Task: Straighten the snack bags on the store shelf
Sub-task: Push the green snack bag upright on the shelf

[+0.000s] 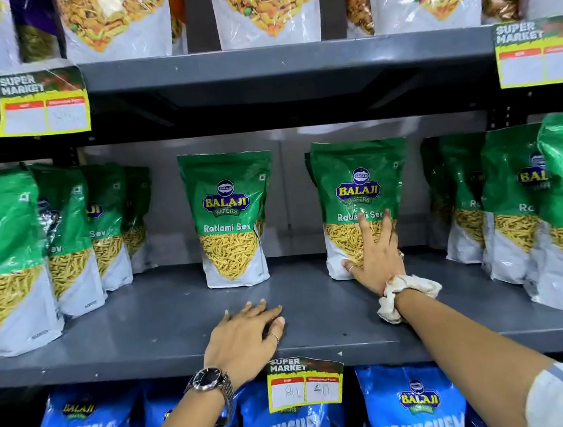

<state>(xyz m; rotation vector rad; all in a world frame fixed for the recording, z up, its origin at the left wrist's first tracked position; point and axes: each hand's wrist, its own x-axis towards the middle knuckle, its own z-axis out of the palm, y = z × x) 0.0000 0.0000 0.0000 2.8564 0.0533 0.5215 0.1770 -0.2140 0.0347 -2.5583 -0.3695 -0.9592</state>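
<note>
Nearest, blue Crunchem bags fill the lowest shelf, behind a price tag that hangs from the grey middle shelf. The left hand, with a wristwatch on its wrist, lies palm down on the front of that shelf, fingers loosely spread and holding nothing. Farther in, the right hand, a pale scrunchie on its wrist, presses flat with fingers fanned wide against the lower front of an upright green Ratlami Sev bag. A second green bag stands apart to its left, with more rows of them at both sides. Above, namkeen bags line the top shelf
</note>
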